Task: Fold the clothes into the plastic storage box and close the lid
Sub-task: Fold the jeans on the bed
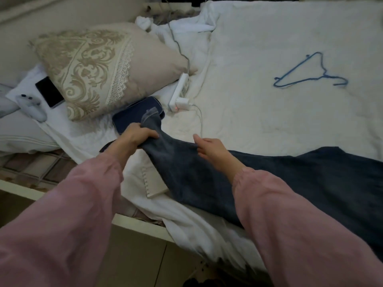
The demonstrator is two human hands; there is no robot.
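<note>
A pair of dark blue jeans lies stretched across the near side of the white bed, running from the right edge toward the pillow. My left hand grips the hem end of a leg, bunched in its curled fingers and lifted a little off the sheet. My right hand rests on the same leg just to the right, its fingers holding a fold of denim at the upper edge. Both arms wear pink sleeves. No plastic storage box is in view.
A beige patterned pillow lies at the left, with a dark blue pouch beside it. A white power strip with cables, a blue hanger, a notebook, a phone and a white controller sit on the bed.
</note>
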